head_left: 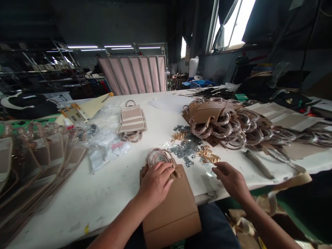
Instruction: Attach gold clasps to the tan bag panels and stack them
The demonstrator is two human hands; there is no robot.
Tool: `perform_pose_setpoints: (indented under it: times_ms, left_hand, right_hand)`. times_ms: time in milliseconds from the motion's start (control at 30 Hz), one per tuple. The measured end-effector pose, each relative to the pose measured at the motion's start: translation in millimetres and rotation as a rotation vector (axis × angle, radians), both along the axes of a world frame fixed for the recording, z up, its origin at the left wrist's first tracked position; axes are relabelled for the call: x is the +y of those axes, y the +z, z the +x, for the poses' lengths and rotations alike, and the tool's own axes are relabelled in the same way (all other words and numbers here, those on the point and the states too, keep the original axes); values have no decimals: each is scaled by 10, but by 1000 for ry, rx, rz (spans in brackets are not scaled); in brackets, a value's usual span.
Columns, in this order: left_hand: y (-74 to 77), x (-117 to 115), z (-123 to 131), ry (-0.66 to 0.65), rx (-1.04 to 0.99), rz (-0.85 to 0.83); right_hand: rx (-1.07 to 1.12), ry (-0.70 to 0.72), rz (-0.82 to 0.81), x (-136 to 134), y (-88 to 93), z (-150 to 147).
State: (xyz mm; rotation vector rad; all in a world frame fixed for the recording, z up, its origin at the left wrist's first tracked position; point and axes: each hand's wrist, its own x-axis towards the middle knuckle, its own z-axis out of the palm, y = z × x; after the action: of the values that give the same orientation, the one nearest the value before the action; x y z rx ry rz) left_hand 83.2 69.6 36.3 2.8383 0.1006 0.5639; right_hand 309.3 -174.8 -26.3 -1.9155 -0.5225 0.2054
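Note:
A brown bag panel (172, 214) with plastic-wrapped loop handles (159, 155) hangs over the table's front edge toward my lap. My left hand (155, 181) lies on its upper part, fingers stretched across the handle base and thumb apart. My right hand (231, 180) is over the table edge to the right, its slightly bent fingers apart beside a small pile of gold metal fittings (207, 154). I see nothing held in it. Flat grey metal plates (188, 148) are scattered behind, with a second heap of gold pieces (181, 135) among them.
Brown panels with wrapped handles (220, 117) are heaped at the right. More panels (52, 155) stand in a row at the left, near clear plastic bags (110, 148). A small stack of panels (132, 119) lies farther back. A dark bar-shaped tool (259, 164) rests at the right.

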Motion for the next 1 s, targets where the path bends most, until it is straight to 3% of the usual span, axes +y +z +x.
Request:
perform_pose_setpoints:
  times_ms: [100, 233, 367, 467, 567, 700, 867, 933, 1000]
  left_hand:
    - [27, 79, 212, -59, 142, 23]
    - [29, 209, 407, -122, 239, 24]
    - [114, 273, 504, -189, 291, 24]
    - [241, 228, 579, -220, 343, 50]
    - [327, 144, 687, -149, 458, -154]
    - [317, 92, 800, 32, 558, -471]
    - [364, 96, 741, -49, 565, -967]
    - [367, 95, 672, -71, 509, -1021]
    - [305, 95, 589, -6, 380, -1023]
  right_hand:
    - [218, 103, 151, 188, 78, -357]
    - [347, 303, 195, 503, -1, -805]
    - [196, 496, 163, 706, -86, -991]
    - [35, 565, 56, 747, -35, -970]
    - [-90, 622, -52, 748, 42, -932]
    - [-259, 613, -111, 764, 33, -1012]
    - [-278, 536, 173, 890, -37, -1230]
    - [-237, 490, 305, 954, -10, -1259]
    - [-196, 416, 366, 989, 35, -1219]
